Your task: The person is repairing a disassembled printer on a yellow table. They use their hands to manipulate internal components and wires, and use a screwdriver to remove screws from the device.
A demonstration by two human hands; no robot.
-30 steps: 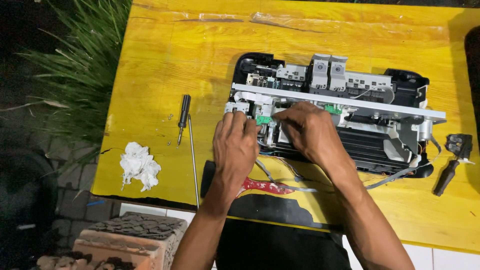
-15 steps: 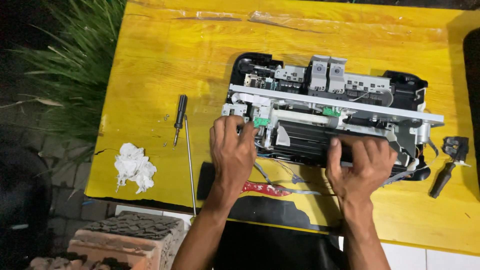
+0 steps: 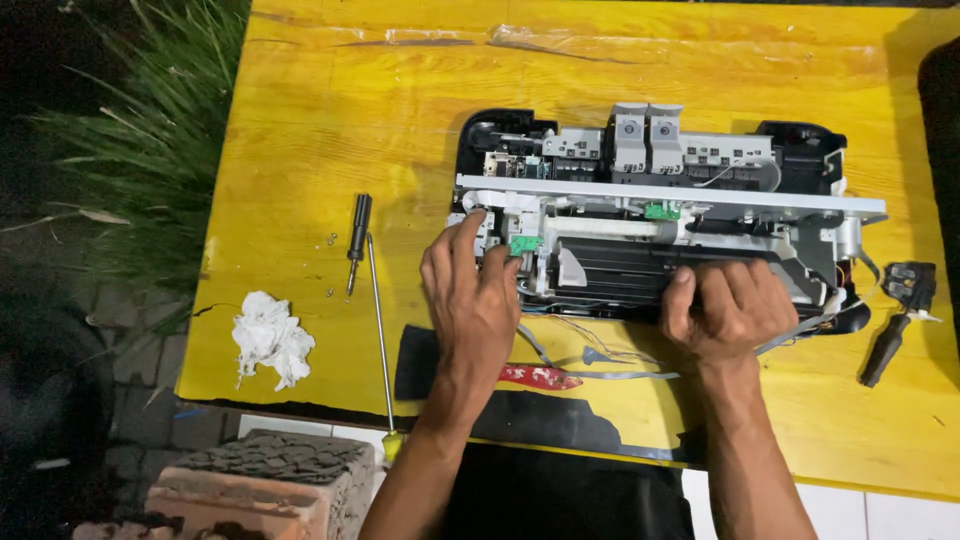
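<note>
Both forearms bare to the bottom of view, no sleeves showing. Left hand (image 3: 475,300) and right hand (image 3: 728,310): no gloves, no rings, no watch or wristband. Dark clothing below the arms.

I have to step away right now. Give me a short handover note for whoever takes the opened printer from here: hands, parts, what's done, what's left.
Left hand: on the left end of the opened printer, fingertips at the white gear housing; nothing lifted.
Right hand: gripping the front edge of the black inner tray.
Printer sits on the yellow table, outer cover off, metal rail and boards exposed.
Small screwdriver and long rod screwdriver lie left of it, loose screws beside them; crumpled tissue at the left edge; pliers on the right.
Done: casing off.
Left: inner assembly still seated in the base.
</note>
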